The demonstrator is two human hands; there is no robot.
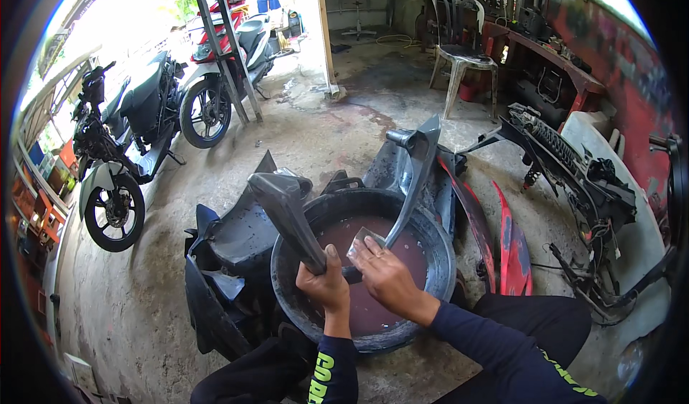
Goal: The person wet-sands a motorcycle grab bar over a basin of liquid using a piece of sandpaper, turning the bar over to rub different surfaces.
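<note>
My left hand is wrapped round the lower left part of a grey U-shaped plastic motorcycle panel, holding it upright over a round black tub. The panel's other arm rises on the right and ends in a short round stub. In my right hand is a small greyish sheet that looks like sandpaper, pinched under the fingers against the lower right part of the panel. Murky reddish water fills the tub below both hands. My right palm is turned down, so its fingertips are partly hidden.
Dark body panels lean by the tub's left side. Red panels and a stripped motorcycle frame lie at the right. Scooters stand at the left. A plastic chair and a red workbench are at the back.
</note>
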